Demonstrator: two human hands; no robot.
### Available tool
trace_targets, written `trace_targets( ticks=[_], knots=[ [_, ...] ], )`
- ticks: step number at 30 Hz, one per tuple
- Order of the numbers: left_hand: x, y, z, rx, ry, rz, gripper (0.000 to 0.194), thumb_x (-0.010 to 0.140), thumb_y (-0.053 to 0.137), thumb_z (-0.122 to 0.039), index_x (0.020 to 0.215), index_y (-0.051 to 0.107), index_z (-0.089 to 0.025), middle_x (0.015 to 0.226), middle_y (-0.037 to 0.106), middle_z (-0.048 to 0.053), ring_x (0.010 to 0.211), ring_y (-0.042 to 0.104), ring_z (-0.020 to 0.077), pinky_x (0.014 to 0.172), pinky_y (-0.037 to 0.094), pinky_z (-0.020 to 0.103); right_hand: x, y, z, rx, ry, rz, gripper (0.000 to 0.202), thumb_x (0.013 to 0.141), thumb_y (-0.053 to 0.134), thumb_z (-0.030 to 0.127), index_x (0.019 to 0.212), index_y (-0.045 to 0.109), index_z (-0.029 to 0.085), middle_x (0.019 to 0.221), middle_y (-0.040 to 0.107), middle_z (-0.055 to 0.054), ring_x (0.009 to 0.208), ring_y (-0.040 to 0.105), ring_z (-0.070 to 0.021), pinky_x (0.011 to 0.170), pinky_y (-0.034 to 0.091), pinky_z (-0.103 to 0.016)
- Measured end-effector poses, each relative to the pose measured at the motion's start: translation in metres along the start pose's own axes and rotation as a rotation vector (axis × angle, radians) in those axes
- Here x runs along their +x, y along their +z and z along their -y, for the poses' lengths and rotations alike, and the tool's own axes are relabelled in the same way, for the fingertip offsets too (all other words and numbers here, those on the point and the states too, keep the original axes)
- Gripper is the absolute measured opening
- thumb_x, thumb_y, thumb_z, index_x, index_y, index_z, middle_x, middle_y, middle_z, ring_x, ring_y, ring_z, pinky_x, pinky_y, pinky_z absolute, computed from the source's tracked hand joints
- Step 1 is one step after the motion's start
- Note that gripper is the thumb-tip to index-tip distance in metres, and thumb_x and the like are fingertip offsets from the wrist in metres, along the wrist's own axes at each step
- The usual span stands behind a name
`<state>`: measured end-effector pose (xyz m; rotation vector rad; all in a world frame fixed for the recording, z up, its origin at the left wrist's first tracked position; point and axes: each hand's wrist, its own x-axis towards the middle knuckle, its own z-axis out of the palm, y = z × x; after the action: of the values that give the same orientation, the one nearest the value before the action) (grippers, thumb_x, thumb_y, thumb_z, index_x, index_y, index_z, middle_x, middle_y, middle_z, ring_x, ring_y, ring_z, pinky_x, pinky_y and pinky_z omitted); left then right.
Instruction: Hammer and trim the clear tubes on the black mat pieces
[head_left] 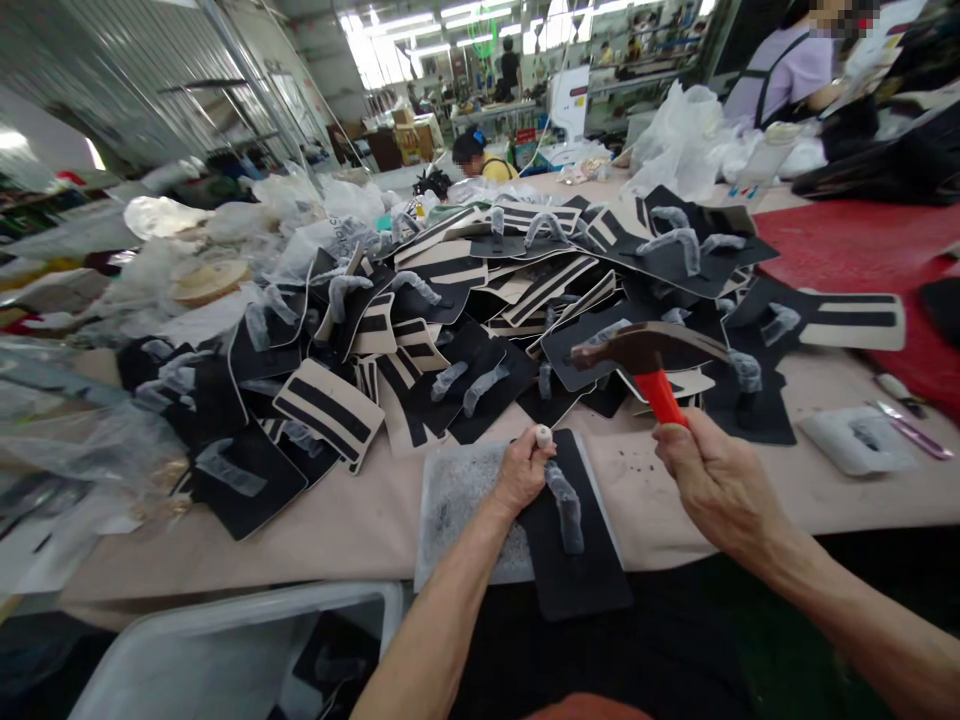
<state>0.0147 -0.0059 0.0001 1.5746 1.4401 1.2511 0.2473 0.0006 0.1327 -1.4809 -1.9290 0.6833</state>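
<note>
My left hand (523, 472) is closed round a small tool with a pale round top (544, 435), held upright at the upper part of a black panel (585, 570). That panel has a plastic-wrapped handle (566, 505) and lies partly on a white, speckled board (461, 505). To the right, my right hand (705, 470) grips the orange-red handle of a hammer (664, 392). The hammer's dark head is raised above and to the right of the tool, apart from it. The tool's lower end is hidden by my left hand.
A pile of black panels (480, 385) with wrapped handles covers the table (337, 545) beyond the board. A white bin (247, 605) stands at lower left. At right are a white packet (855, 440), a purple-handled tool (919, 432) and red material (840, 240). People sit farther back.
</note>
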Motion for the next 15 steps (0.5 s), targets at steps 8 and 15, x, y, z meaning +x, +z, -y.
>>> trace_targets(
  ticks=[8,15],
  knots=[
    [-0.002,0.001,0.005,0.020,-0.003,0.016,0.010,0.090,0.054,-0.022,0.097,0.061,-0.022,0.089,0.073,0.004,0.083,0.069,0.0207,0.074,0.051,0.030,0.018,-0.004,0.018,-0.368,-0.238,0.214,0.031,0.097,0.036,0.047,0.077,0.044,0.025,0.055,0.050,0.000,0.045,0.043,-0.0149,0.050,0.021,-0.030],
    [0.000,0.000,0.003,-0.015,-0.030,0.011,0.015,0.086,0.057,-0.018,0.098,0.064,-0.023,0.089,0.073,0.003,0.083,0.069,0.0202,0.076,0.051,0.029,0.012,0.007,0.011,-0.353,-0.257,0.175,0.035,0.099,0.029,0.046,0.077,0.044,0.025,0.055,0.050,-0.001,0.043,0.040,-0.0150,0.050,0.018,-0.031]
  ],
)
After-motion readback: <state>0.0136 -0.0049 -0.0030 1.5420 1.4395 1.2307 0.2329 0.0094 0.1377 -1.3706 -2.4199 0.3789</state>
